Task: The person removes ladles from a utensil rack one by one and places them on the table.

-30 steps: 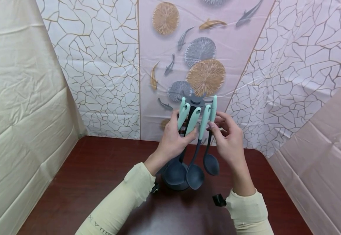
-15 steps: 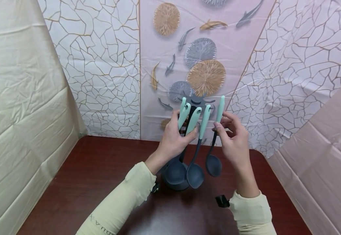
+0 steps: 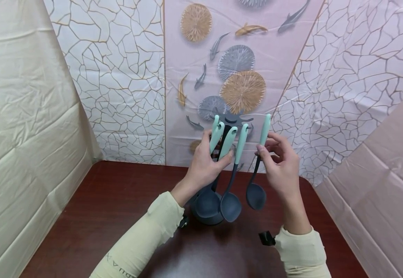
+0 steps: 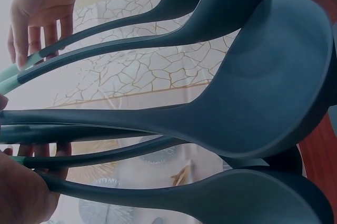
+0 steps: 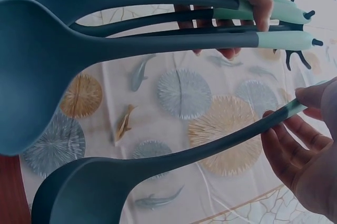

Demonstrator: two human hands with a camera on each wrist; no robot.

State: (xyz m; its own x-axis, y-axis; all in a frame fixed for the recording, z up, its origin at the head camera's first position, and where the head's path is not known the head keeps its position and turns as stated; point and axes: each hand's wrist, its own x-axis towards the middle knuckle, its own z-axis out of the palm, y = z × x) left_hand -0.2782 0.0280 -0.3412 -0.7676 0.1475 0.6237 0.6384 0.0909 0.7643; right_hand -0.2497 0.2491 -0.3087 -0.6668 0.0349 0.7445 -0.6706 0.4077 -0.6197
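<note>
A dark utensil stand [image 3: 231, 118] with a hooked top stands on the table, hung with several kitchen tools that have mint-green handles. My left hand [image 3: 202, 165] grips the stand's post together with some of the hanging handles. Behind the handles its fingers show in the right wrist view. Between thumb and fingers, my right hand [image 3: 284, 166] pinches a small dark ladle [image 3: 256, 196] low on its mint handle. This ladle is off the hooks, right of the stand, bowl downward. A large ladle [image 3: 207, 204] and a serving spoon [image 3: 231, 208] hang at the stand's front.
The dark red wooden table [image 3: 125, 216] stretches out around the stand's base. Patterned cloth [image 3: 125, 85] rises behind it, and cream cloth [image 3: 24, 135] hangs at the left side. A small black wrist device [image 3: 266, 238] sits by the right cuff.
My right hand has moved to the right with the small ladle, widening the gap to the stand. The left hand keeps its hold, nearly still.
</note>
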